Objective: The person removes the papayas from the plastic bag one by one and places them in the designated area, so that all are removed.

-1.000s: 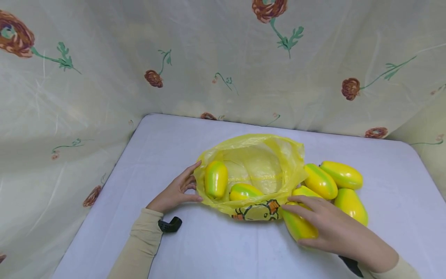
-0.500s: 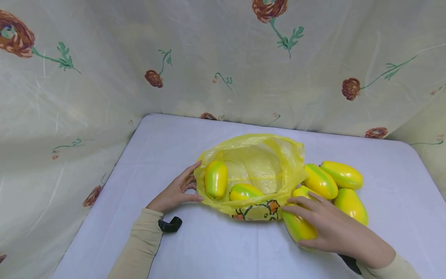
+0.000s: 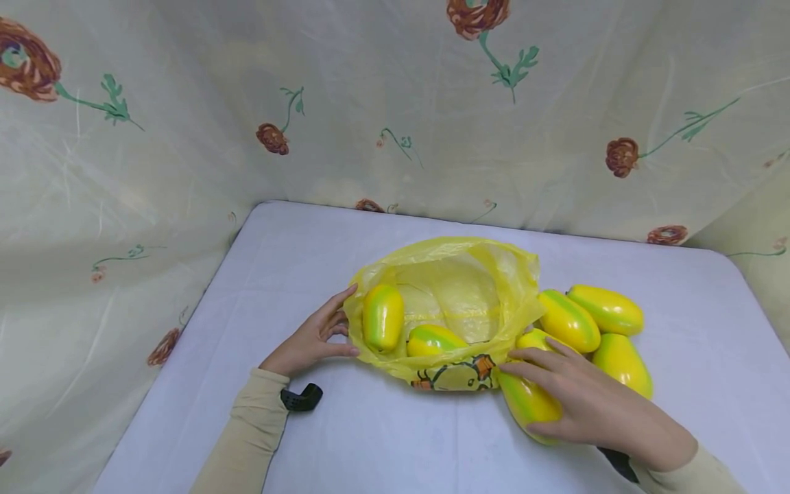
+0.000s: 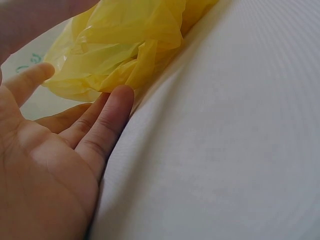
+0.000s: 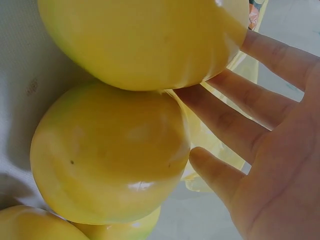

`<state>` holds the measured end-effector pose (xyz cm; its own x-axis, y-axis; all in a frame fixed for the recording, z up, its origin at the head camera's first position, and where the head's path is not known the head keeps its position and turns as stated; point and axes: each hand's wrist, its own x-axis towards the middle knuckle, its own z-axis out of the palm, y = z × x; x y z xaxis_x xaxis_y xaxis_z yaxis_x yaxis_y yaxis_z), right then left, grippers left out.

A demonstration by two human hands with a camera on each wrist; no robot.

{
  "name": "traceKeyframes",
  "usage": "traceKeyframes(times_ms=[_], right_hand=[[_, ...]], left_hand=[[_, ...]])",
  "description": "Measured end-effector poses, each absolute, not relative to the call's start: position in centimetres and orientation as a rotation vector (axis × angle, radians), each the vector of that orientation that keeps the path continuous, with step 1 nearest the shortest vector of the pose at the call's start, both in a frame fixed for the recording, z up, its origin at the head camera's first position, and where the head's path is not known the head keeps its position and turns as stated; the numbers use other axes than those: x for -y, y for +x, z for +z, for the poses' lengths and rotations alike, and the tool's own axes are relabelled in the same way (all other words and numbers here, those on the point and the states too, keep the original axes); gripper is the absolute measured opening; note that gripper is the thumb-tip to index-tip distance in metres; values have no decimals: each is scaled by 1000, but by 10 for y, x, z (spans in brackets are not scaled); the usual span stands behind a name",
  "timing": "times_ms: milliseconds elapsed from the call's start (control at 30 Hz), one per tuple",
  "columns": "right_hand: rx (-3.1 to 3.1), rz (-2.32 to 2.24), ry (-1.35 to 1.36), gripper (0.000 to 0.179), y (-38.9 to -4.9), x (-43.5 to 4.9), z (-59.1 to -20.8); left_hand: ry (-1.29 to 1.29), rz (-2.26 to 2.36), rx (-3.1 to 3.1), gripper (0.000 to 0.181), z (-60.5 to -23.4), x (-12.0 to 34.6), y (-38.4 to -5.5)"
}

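A thin yellow plastic bag (image 3: 449, 255) with a cartoon print lies with its mouth wide open. Inside it are two glossy yellow-green papayas: one papaya (image 3: 383, 319) at the left, another papaya (image 3: 434, 341) at the front. My left hand (image 3: 315, 343) touches the bag's left side with fingers spread; the left wrist view shows relaxed fingertips against the yellow film (image 4: 125, 30). At the bag's right front corner, my right hand (image 3: 577, 394) holds a papaya (image 3: 527, 401) between fingers and thumb. From the right wrist, its fingers reach along this papaya (image 5: 145, 40); the thumb is out of view.
Beside my right hand lie more papayas: one papaya (image 3: 569, 321) against the bag, a papaya (image 3: 606, 309) behind, and a papaya (image 3: 623, 363) close to the hand. A white cloth (image 3: 382, 439) covers the table. Flowered curtain fabric (image 3: 370, 82) hangs behind it.
My right hand and wrist have shifted very slightly left. The left hand, bag and papayas look nearly the same.
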<state>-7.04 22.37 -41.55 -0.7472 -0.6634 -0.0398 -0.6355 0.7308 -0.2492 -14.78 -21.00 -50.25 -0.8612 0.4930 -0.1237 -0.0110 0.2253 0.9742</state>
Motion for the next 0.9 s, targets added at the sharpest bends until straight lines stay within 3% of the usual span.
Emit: traceKeyframes(times_ms=[900], right_hand=[[-2777,-298,-982,72,-78,-226,-396]], left_hand=[[435,1666,-2099,107,-504,210,-148]])
